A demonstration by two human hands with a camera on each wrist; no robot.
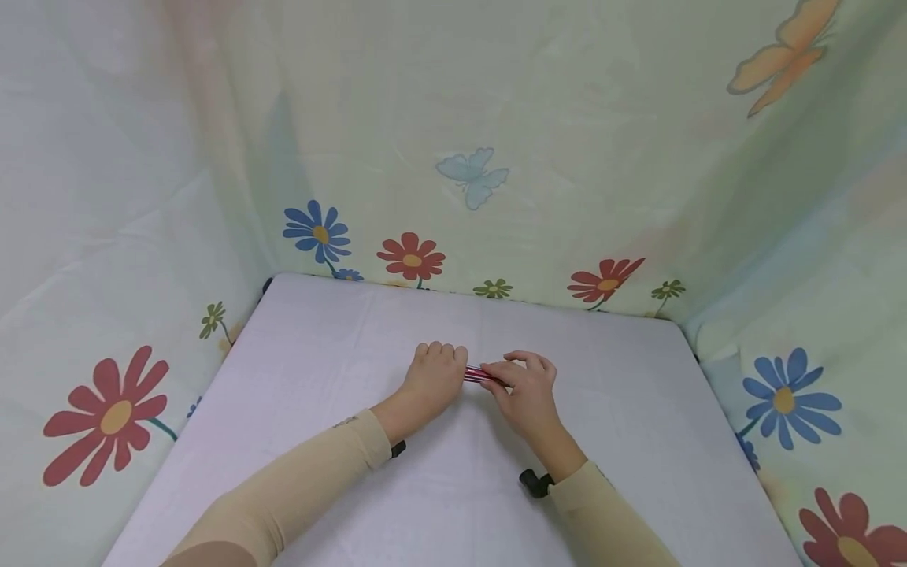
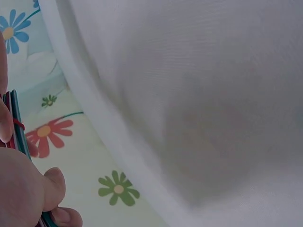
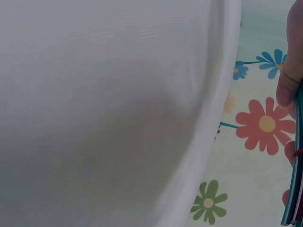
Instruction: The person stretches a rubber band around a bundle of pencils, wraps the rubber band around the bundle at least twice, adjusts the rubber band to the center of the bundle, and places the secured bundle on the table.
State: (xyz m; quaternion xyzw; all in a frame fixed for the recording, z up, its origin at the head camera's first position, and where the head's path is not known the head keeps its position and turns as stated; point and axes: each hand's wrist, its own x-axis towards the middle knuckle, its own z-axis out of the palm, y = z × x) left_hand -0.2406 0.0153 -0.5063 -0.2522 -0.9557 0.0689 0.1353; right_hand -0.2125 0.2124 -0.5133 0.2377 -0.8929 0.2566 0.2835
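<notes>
Both hands hold a bundle of slim, pencil-like sticks (image 1: 476, 375) above the white table. Red and dark green sides show on the sticks, and a thin red band (image 2: 19, 124) goes round them. My left hand (image 1: 435, 375) wraps its curled fingers about the left part, hiding that end. At the other end, my right hand (image 1: 526, 390) pinches the bundle between thumb and forefinger, its other fingers bent loosely away. In the right wrist view, flat stick ends and the same red band (image 3: 298, 152) appear at the frame's edge.
A white cloth covers the table (image 1: 340, 488). Behind it and on both sides hangs a pale curtain (image 1: 553, 94) printed with flowers and butterflies. A small black wrist camera (image 1: 534, 483) sticks out beside the right sleeve.
</notes>
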